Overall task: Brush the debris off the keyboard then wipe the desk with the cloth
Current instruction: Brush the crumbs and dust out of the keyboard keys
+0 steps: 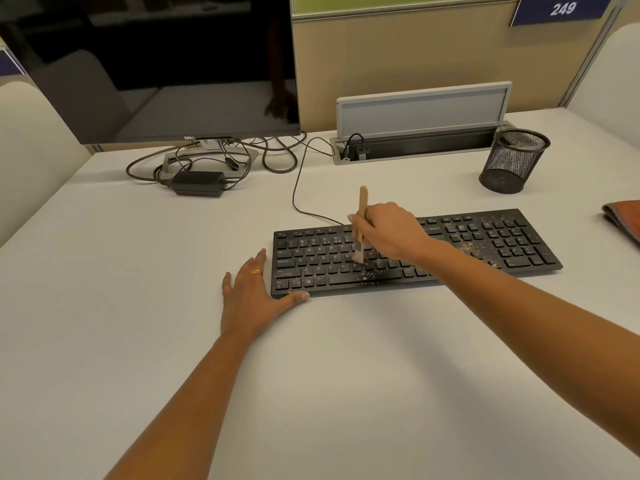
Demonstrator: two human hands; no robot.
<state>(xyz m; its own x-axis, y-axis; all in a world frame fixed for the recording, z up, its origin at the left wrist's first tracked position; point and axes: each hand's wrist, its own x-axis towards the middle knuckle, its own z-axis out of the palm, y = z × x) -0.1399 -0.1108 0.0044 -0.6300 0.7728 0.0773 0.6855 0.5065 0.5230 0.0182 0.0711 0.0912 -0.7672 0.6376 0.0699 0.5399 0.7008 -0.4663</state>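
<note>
A black keyboard (485, 244) lies on the white desk (311, 375), speckled with tan debris (465, 247) on its right half and along the bottom key rows. My right hand (391, 230) is shut on a small wooden-handled brush (362, 216), whose pale bristles touch the keys near the keyboard's middle. My left hand (252, 296) lies flat on the desk against the keyboard's front left corner, thumb along its front edge, fingers spread. An orange-brown cloth (623, 216) lies folded at the right edge of the frame.
A dark monitor (156, 64) stands at the back left over a tangle of cables and a black power adapter (199, 183). A black mesh pen cup (512, 161) stands at the back right beside an open grey cable box (422, 133).
</note>
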